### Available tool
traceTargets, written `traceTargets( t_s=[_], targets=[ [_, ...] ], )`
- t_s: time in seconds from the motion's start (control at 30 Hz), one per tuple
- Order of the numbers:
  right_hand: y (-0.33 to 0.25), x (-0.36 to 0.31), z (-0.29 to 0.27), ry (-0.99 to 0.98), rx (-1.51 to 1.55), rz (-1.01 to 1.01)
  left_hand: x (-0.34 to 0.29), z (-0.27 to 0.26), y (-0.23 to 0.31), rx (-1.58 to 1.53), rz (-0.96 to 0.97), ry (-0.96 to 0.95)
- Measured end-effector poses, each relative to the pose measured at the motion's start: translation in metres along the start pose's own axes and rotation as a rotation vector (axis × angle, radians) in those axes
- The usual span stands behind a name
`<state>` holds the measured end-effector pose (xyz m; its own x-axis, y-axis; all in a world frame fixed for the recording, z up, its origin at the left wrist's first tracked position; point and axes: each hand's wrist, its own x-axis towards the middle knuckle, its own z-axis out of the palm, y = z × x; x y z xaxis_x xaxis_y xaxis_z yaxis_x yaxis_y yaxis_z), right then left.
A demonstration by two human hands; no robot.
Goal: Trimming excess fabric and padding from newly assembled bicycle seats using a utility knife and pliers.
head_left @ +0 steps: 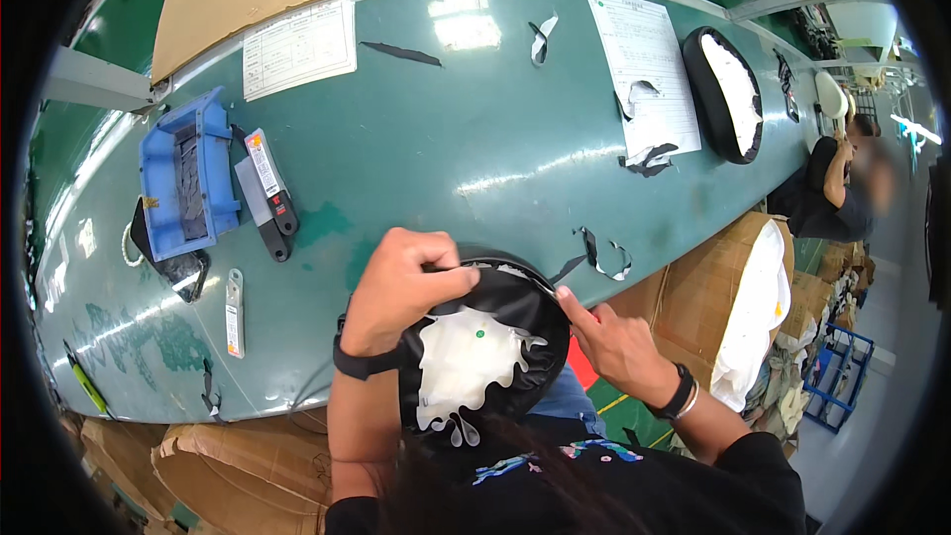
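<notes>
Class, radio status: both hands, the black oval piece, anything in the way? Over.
Left hand closed at black oval piece's rim; right hand fingertips at its right side. Piece white-centred, at table's near edge. Loose dark scraps close by.

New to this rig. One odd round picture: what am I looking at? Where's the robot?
No robot: these are a person's bare hands. The picture comes from the left of two wide fisheye cameras worn on the head, looking down, so straight edges bend.

The left hand has its grip on the rim of a round black piece with a white middle. The right hand is at the rim's other side; whether it holds anything is unclear.

On the green table lie a blue bin, paper sheets, dark scraps and a similar black-and-white piece.
</notes>
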<state>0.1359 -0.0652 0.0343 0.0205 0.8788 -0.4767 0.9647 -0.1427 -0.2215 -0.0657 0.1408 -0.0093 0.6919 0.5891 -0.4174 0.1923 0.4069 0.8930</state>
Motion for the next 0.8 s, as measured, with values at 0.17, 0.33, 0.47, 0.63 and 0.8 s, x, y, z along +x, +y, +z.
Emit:
traceTargets(
  t_s=[0.17,0.33,0.47,0.63,0.8],
  targets=[
    [-0.02,-0.022,-0.003,0.083,0.091,0.068,-0.013,-0.025,-0.019,-0.177,0.592,0.046],
    [-0.017,0.008,-0.012,0.074,0.074,0.042,-0.014,0.025,-0.009,-0.198,0.616,-0.288],
    [0.003,0.031,-0.017,0.043,-0.005,-0.103,-0.032,0.093,-0.03,-0.323,0.624,-0.629],
    [0.007,0.032,-0.025,0.017,-0.069,-0.187,-0.051,0.098,-0.017,0.161,0.712,-0.336],
    [0.002,0.037,-0.025,0.011,-0.074,-0.173,-0.042,0.058,-0.03,0.958,0.394,0.365]
  ],
)
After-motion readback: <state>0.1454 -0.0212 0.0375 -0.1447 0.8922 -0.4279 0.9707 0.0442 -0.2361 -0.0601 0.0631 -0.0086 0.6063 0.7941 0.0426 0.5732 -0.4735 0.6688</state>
